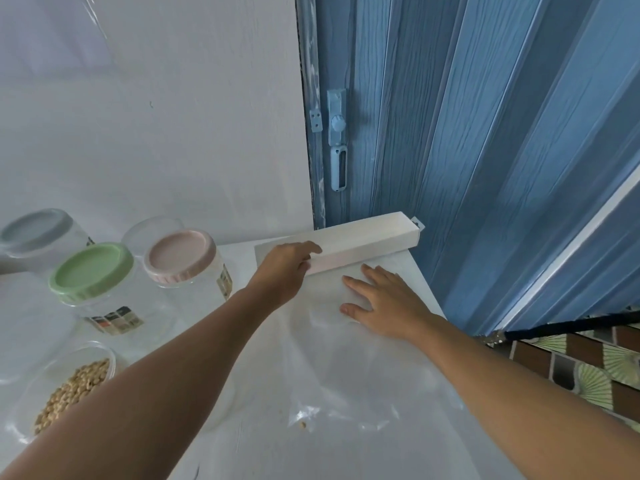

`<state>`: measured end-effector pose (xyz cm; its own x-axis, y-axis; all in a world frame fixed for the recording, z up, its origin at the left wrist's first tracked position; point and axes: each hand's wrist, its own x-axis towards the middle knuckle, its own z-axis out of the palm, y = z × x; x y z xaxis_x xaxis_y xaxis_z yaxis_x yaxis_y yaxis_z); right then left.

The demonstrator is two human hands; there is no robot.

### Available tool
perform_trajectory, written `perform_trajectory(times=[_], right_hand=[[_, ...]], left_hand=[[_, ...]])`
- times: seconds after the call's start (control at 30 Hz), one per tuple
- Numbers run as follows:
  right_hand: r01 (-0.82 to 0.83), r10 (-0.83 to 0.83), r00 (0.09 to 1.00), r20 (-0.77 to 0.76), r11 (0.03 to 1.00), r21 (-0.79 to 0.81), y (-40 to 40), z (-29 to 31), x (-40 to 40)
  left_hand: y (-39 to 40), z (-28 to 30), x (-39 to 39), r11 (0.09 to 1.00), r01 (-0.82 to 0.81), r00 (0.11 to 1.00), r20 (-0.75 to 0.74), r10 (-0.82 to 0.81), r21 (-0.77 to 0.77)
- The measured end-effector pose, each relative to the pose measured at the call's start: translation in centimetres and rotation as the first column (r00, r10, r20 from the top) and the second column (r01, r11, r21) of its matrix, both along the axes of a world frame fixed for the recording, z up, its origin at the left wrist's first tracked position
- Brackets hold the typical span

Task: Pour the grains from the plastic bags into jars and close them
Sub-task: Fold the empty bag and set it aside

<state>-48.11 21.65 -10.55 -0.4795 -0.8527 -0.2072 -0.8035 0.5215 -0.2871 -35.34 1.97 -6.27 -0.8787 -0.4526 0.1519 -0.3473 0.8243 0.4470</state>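
An empty clear plastic bag lies flat on the white table. My right hand presses on the bag's far end with straight, spread fingers. My left hand rests on a long white box at the table's far edge, its fingers curled over the near rim. At the lower left stands an open clear jar holding tan grains, partly hidden by my left forearm. Behind it stand clear jars with a green lid, a pink lid and a grey lid.
A pale wall rises behind the jars. A blue folding door with a latch stands behind the table's far right corner. The table's right edge drops to a patterned floor. A few stray grains lie on the bag.
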Motion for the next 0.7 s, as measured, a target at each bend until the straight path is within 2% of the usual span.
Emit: perform_trajectory(times=[0.1,0.33,0.5,0.57,0.63,0.7], right_hand=[[0.005,-0.005,1.000,0.004,1.000,-0.016,0.0,-0.1,-0.2],[0.031,-0.030,0.999,0.015,0.993,-0.117,0.3,-0.8,-0.4],[0.034,-0.033,0.999,0.010,0.985,-0.169,1.3,3.0,1.1],[-0.004,0.013,0.998,0.065,0.991,-0.131,2.1,4.3,2.2],[-0.058,0.058,0.987,0.150,0.998,-0.006,2.6,4.2,3.2],[-0.106,0.091,0.985,0.147,0.989,0.101,2.7,3.0,3.6]], left_hand=[[-0.4,-0.3,0.3,0.999,0.030,0.999,0.034,-0.029,-0.026],[-0.9,-1.0,0.5,1.000,-0.015,0.995,0.102,0.015,0.004],[-1.3,-1.1,0.6,1.000,-0.014,0.995,0.100,0.013,0.011],[-1.7,-1.1,0.8,1.000,-0.014,0.996,0.083,0.013,0.019],[-1.7,-1.1,0.9,1.000,-0.005,0.998,0.061,0.003,0.026],[-1.4,-1.0,0.8,0.999,0.011,0.999,0.051,-0.012,0.030]])
